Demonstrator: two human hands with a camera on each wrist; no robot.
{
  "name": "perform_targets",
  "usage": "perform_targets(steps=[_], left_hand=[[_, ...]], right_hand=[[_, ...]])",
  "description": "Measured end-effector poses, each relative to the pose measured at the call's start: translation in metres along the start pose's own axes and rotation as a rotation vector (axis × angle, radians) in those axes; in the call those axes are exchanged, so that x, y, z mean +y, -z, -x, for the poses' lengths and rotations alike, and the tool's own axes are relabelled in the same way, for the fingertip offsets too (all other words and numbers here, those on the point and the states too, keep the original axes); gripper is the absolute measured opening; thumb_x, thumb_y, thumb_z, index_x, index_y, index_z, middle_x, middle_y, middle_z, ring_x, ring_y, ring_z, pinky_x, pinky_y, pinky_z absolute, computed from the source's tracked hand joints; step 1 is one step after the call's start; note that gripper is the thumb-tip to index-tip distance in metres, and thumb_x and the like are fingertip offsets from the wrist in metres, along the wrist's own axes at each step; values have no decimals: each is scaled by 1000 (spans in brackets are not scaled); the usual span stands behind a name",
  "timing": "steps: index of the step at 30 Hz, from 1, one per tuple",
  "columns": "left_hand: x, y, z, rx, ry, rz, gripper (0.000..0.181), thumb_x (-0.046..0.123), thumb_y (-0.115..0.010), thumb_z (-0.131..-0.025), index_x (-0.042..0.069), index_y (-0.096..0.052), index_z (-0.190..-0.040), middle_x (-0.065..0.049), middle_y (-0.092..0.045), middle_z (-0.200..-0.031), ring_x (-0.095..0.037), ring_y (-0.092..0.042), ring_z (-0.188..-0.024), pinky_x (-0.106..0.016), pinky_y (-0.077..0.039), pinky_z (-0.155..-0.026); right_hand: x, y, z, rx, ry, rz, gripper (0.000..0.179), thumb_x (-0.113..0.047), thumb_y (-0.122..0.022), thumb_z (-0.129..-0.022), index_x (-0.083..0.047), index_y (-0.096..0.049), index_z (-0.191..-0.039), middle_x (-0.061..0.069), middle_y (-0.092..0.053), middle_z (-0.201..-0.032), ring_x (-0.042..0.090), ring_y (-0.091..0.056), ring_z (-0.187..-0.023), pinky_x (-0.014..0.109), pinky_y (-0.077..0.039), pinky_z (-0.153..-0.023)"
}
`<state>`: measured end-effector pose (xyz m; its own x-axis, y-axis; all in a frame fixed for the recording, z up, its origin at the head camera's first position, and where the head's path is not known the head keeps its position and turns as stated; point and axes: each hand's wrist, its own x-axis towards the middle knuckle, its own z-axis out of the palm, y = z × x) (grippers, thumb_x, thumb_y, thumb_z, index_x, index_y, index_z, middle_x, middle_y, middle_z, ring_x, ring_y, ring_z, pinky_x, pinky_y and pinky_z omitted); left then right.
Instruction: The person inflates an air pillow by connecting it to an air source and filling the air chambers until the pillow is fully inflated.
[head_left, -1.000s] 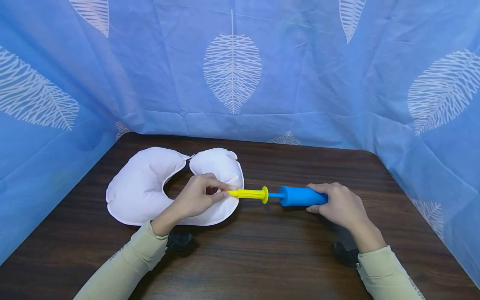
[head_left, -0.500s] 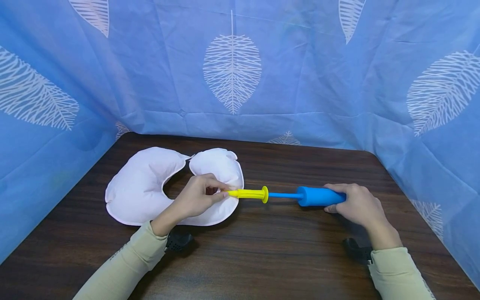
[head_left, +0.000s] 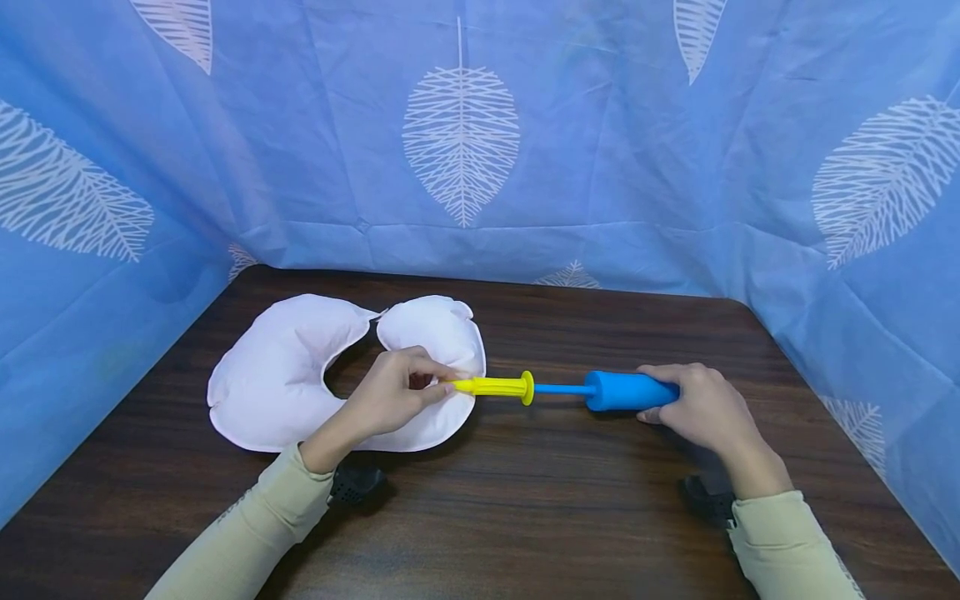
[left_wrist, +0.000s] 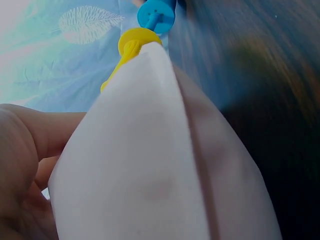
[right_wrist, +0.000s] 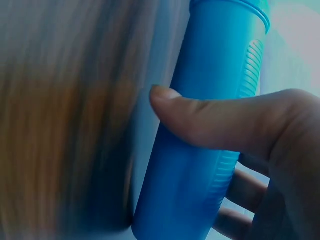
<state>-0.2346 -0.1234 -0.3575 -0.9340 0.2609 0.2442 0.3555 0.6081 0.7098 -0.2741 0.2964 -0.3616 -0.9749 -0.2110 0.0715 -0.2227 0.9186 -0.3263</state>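
A white U-shaped inflatable neck pillow (head_left: pixel 277 375) lies puffed up on the table's left half. At its right arm my left hand (head_left: pixel 393 392) pinches the tip of a hand pump's yellow nozzle end (head_left: pixel 495 387), right at the pillow's surface. A thin blue rod (head_left: pixel 561 389) joins that end to the blue pump barrel (head_left: pixel 626 391). My right hand (head_left: pixel 705 408) grips the barrel from its right end, thumb (right_wrist: pixel 210 117) across it in the right wrist view. In the left wrist view the pillow (left_wrist: pixel 135 160) hides the nozzle tip and the pinching fingertips.
The dark wood-grain table (head_left: pixel 540 500) carries the pillow and pump. A blue curtain with white leaf prints (head_left: pixel 630 150) stands round the back and both sides. Black wrist devices (head_left: pixel 360 483) sit under both wrists.
My right hand drew the pump barrel to the right, baring more of the rod, then came slightly back left. My left hand and the pillow have stayed in place.
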Motion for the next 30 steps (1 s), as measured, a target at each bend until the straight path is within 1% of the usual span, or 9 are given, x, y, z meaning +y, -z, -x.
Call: perform_targets(steps=[3,8,13,20,24,27,30], left_hand=[[0,0,0,2,-8,5,20,5,-82,-92,12,-87,-111,0,-64,-81,-16,-51,-74,-25,-42,-66],[1,0,0,10,-23,4,19,5,-83,-92,11,-87,-109,1,-64,-80,-15,-51,-73,-25,-42,-65],[2,-1,1,7,-24,2,19,5,-82,-92,12,-87,-109,1,-63,-79,-15,-51,-73,-25,-42,-65],[1,-1,0,1,-29,-7,20,6,-83,-92,12,-87,-110,1,-64,-80,-15,-51,-72,-25,-41,-65],[1,-1,0,-1,-23,-18,20,6,-83,-92,13,-87,-111,1,-63,-80,-15,-51,-73,-25,-41,-65],[1,-1,0,-3,-25,-26,20,7,-83,-92,13,-87,-111,1,-63,-80,-15,-51,-73,-25,-41,-65],[1,-1,0,-2,-30,-35,20,8,-83,-93,13,-87,-111,1,-62,-79,-15,-51,-73,-25,-41,-65]], right_hand=[[-16,-6,0,28,60,-7,68,-27,-92,-84,-12,-68,-146,30,-66,-143,55,-59,-129,69,-52,-91],[-44,-19,1,77,151,11,66,-30,-94,-84,-13,-71,-143,23,-72,-136,47,-63,-123,66,-53,-91],[-60,-27,4,99,197,33,67,-34,-94,-84,-14,-71,-144,17,-74,-135,40,-66,-116,63,-56,-89],[-62,-29,5,107,195,57,67,-35,-94,-84,-16,-71,-144,16,-75,-134,38,-67,-114,62,-57,-87],[-60,-27,4,109,191,70,67,-39,-94,-83,-19,-71,-143,16,-75,-133,38,-68,-113,60,-58,-83],[-56,-24,4,101,169,78,68,-41,-94,-82,-20,-72,-143,18,-75,-133,39,-68,-113,59,-58,-77],[-48,-19,4,73,134,79,69,-41,-94,-82,-20,-71,-144,24,-72,-134,43,-67,-115,59,-58,-75]])
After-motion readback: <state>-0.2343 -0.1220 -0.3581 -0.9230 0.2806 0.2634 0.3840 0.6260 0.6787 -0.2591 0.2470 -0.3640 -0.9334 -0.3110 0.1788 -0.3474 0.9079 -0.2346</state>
